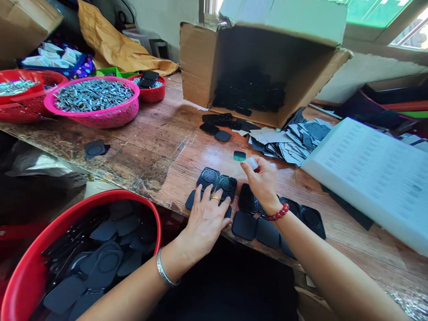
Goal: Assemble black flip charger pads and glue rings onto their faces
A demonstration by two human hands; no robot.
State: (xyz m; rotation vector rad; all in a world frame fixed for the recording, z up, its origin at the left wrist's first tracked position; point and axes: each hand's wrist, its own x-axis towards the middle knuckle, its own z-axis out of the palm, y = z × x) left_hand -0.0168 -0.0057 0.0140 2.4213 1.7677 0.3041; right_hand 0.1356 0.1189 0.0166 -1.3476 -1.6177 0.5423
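My left hand [209, 214] lies with fingers spread on the black hinged cases near the table's front edge; an opened case with round recesses [207, 178] shows beyond its fingertips. My right hand [262, 180] is closed on a small whitish block [252, 163], held above the table. Beside that block lies a small dark green-tinted square piece [239, 155]. Under and right of my right wrist is a row of opened black cases [312, 220], their smooth lids [244, 225] toward me, partly covered by my forearm.
A cardboard box [197, 64] with black parts stands at the back. Right are a pile of grey sheets [277, 142] and a white foam block [371, 178]. Left are a pink basket [133, 107] of metal pieces and, lower, a red tub [20, 276] of black parts.
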